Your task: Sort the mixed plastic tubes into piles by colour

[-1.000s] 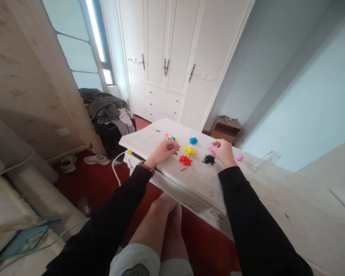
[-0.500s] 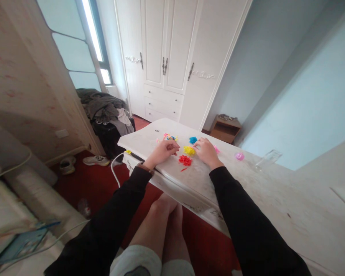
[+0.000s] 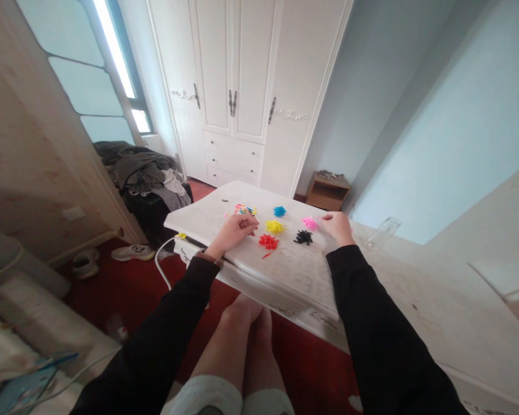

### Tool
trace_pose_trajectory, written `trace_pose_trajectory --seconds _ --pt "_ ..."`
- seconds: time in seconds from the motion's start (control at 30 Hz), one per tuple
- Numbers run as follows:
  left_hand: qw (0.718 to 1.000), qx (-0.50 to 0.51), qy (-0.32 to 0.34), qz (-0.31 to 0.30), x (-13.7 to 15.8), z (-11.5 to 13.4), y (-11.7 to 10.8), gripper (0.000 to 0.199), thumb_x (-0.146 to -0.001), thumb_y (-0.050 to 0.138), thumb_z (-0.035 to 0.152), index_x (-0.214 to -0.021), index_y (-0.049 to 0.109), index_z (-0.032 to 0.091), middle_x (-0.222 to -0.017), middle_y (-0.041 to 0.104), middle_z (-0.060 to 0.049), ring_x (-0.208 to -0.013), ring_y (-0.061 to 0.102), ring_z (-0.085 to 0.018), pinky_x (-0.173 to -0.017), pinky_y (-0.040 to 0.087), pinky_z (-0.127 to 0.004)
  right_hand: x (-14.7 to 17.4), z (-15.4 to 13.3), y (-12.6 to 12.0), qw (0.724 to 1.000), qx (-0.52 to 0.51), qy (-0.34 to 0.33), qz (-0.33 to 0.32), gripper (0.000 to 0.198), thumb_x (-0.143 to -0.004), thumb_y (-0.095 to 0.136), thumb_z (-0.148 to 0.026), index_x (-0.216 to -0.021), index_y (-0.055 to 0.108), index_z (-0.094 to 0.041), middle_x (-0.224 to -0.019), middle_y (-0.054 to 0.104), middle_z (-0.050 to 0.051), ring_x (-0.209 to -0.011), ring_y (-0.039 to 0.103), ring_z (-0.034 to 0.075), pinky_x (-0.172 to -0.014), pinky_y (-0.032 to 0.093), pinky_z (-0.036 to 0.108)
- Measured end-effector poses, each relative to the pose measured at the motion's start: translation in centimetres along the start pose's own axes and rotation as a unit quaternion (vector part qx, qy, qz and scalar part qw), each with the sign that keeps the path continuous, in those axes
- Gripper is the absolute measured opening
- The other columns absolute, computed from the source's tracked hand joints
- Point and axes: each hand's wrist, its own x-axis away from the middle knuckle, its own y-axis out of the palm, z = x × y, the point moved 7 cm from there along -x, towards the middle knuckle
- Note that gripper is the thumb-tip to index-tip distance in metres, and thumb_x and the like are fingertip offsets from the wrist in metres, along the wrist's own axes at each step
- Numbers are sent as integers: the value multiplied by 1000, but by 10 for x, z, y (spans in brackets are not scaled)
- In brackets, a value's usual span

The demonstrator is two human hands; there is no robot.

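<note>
Small piles of thin, bendy pieces that look like rubber bands lie on the white marbled tabletop (image 3: 294, 276), sorted by colour. They are a blue pile (image 3: 279, 211), a yellow pile (image 3: 274, 226), a red pile (image 3: 269, 242), a black pile (image 3: 304, 237) and a pink pile (image 3: 310, 223). My left hand (image 3: 237, 230), fingers curled together, rests beside a mixed-colour heap (image 3: 245, 210), partly covering it. Just right of the pink pile, my right hand (image 3: 339, 227) has thumb and fingers pinched. Whatever either hand holds is too small to make out.
A clear glass (image 3: 384, 231) lies farther right on the tabletop. One small dark band (image 3: 225, 200) sits alone near the far left edge. A white cable (image 3: 159, 265) hangs at the left edge. Behind stands a white wardrobe (image 3: 251, 69).
My right hand has moved right, from beside the yellow and blue piles to the pink pile's right side, uncovering the black pile. My left hand stays by the mixed heap. The view has shifted slightly.
</note>
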Motion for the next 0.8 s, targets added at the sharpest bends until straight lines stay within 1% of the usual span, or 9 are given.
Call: trace_pose_trajectory --seconds 0.17,0.27,0.37,0.43,0.53,0.6,0.67,0.73,0.8 --pt "1000 -13 -4 -4 1 2 2 14 -78 70 28 -83 68 15 -68 69 -3 -62 69 -16 -61 56 -27 2 1 4 999 6 29 -15 12 -74 65 -21 -76 77 -20 -82 77 9 -83 69 25 -73 46 32" --pt "999 -8 9 36 1 4 -2 20 -78 70 30 -92 67 16 -71 68 -2 -60 68 -16 -60 55 -27 3 2 2 999 11 31 0 15 -76 61 -22 -78 76 -20 -85 77 9 -85 69 25 -73 45 31" --pt "988 -1 22 155 1 4 -25 27 -80 65 31 -103 63 17 -75 66 0 -61 69 -16 -61 54 -27 2 2 3 1000 2 23 1 17 -78 59 -24 -84 75 -20 -90 76 9 -86 68 24 -74 45 31" --pt "973 -30 18 227 1 0 -48 24 -81 61 30 -102 62 18 -76 66 0 -64 69 -17 -64 53 -28 0 0 4 1000 -7 12 9 20 -79 59 -25 -91 73 -19 -93 75 8 -87 66 23 -74 45 31" --pt "952 -158 4 260 -5 -5 -80 19 -79 58 24 -96 65 18 -76 67 -2 -73 68 -19 -74 53 -32 -2 -2 2 999 -20 -3 42 26 -78 59 -26 -100 71 -19 -96 73 8 -90 65 24 -78 46 32" --pt "939 -249 -6 237 -11 -9 -93 15 -75 59 20 -87 67 17 -82 70 -4 -81 67 -21 -83 52 -35 -2 -4 0 998 -33 -11 60 31 -78 59 -27 -105 69 -19 -99 72 9 -94 64 25 -81 47 33" --pt "932 -310 -25 188 -17 -15 -95 14 -72 63 20 -84 70 17 -85 71 -6 -84 66 -23 -85 51 -36 -1 -6 -1 997 -43 -10 69 36 -78 59 -28 -111 67 -19 -100 71 9 -97 64 26 -83 47 34" --pt "927 -346 -17 142 -22 -17 -88 16 -71 68 25 -84 74 17 -89 71 -7 -86 66 -24 -87 51 -37 1 -7 -2 996 -49 -2 71 41 -77 59 -29 -116 64 -19 -99 71 9 -98 63 27 -83 47 35" --pt "927 -357 17 110 -28 -15 -75 19 -73 71 30 -86 76 18 -93 71 -8 -89 66 -24 -89 51 -37 2 -8 -2 996 -53 1 70 42 -76 58 -29 -118 63 -20 -99 70 8 -98 63 28 -83 47 36"
